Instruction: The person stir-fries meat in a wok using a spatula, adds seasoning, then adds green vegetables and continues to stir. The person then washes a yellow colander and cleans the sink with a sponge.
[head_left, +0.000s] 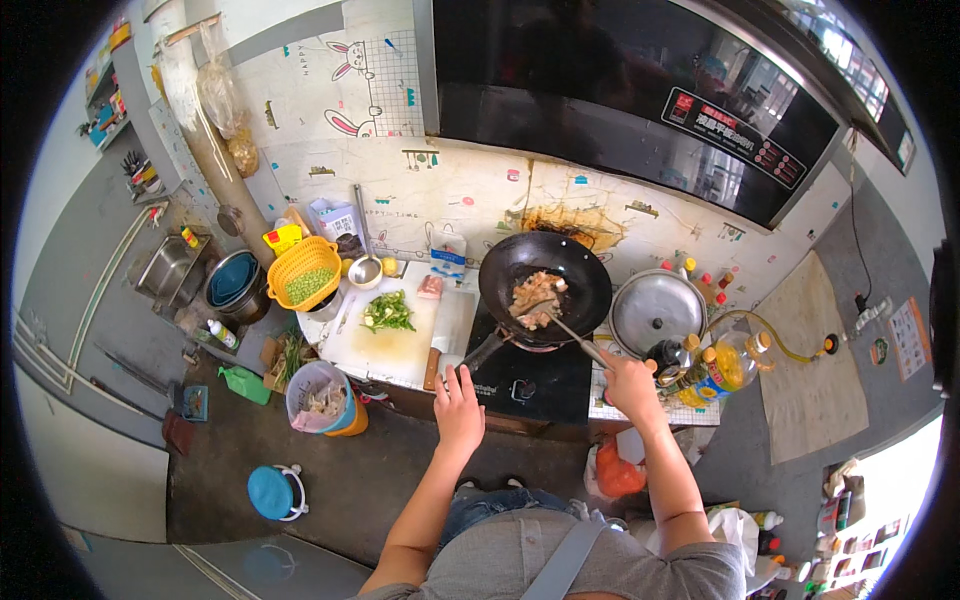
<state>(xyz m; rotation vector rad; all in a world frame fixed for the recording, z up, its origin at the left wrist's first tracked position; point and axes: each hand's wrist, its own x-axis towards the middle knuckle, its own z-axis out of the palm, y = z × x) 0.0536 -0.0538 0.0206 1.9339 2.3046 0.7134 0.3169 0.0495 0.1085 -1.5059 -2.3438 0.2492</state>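
Observation:
A black wok (586, 289) sits on the burner of a black gas stove (559, 397), with chopped, browned meat (536, 296) in its bowl. My right hand (634, 390) grips the handle of a metal spatula (577, 337), whose blade rests among the meat. Beside the end of the wok handle (486, 352), my left hand (459, 411) is spread and holds nothing; whether its fingertips touch that handle I cannot tell. A cleaver (452, 322) with a wooden handle lies just beyond it, on the right side of a white cutting board (390, 352). Sliced green peppers (388, 311) are heaped on the board.
Oil and sauce bottles (724, 367) and a lidded aluminium pot (658, 309) crowd the stove's right. A yellow basket of green beans or peas (304, 274) and a bowl with a ladle (365, 271) stand left. Below are a waste bin (322, 397) and blue stool (270, 492).

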